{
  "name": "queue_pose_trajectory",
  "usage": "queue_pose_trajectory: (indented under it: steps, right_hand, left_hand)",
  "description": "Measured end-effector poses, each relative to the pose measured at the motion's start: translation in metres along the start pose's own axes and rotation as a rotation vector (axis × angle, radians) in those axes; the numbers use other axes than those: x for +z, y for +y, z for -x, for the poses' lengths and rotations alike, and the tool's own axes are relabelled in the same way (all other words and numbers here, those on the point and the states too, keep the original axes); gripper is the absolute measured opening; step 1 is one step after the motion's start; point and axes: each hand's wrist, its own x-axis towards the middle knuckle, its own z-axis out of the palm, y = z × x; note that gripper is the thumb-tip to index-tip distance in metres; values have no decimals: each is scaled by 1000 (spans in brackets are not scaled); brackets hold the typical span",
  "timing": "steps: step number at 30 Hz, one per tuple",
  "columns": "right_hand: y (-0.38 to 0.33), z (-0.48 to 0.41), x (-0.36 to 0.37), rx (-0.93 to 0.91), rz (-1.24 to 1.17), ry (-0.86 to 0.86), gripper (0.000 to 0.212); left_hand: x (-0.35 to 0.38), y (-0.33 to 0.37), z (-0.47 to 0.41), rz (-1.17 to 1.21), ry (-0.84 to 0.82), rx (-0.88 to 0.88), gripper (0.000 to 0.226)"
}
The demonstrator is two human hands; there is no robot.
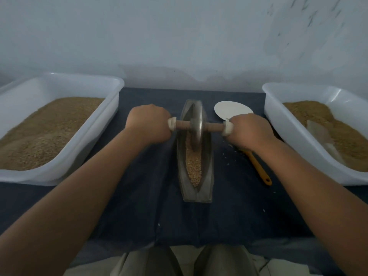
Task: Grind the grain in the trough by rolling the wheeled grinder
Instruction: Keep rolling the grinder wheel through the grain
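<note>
A narrow boat-shaped metal trough (208,176) lies lengthwise in the middle of a dark blue cloth. Pale grain (194,166) fills its groove from the near end up to the wheel. The grinder's metal wheel (196,124) stands upright in the far half of the trough, on a wooden axle (213,126) with white-wrapped ends. My left hand (148,124) grips the left end of the axle. My right hand (249,129) grips the right end. Both fists are closed around the handle.
A white tub (111,84) of brown grain stands at the left; another white tub (278,124) with grain and a pale scoop stands at the right. A white spatula (231,110) with an orange handle (260,172) lies right of the trough. A wall rises behind.
</note>
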Motion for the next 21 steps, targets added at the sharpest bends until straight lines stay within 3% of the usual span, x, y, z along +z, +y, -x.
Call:
queue_pose_trajectory:
  steps: [6,12,15,19,21]
  right_hand:
    - [18,66,12,-171,-12,124,31]
    - [3,6,9,-65,-3,154,31]
    - [-4,-20,5,-27,-21,181,27]
    - [9,0,18,14,4,21,27]
    - [18,31,26,-48,8,69,31]
  left_hand:
    - [7,-6,85,-72,198,88,39]
    - [15,-4,11,15,15,-32,23]
    - [12,-2,-22,1,34,-38,33]
    - [1,1,0,-69,61,47,31]
    - [0,-1,34,-97,63,96,28]
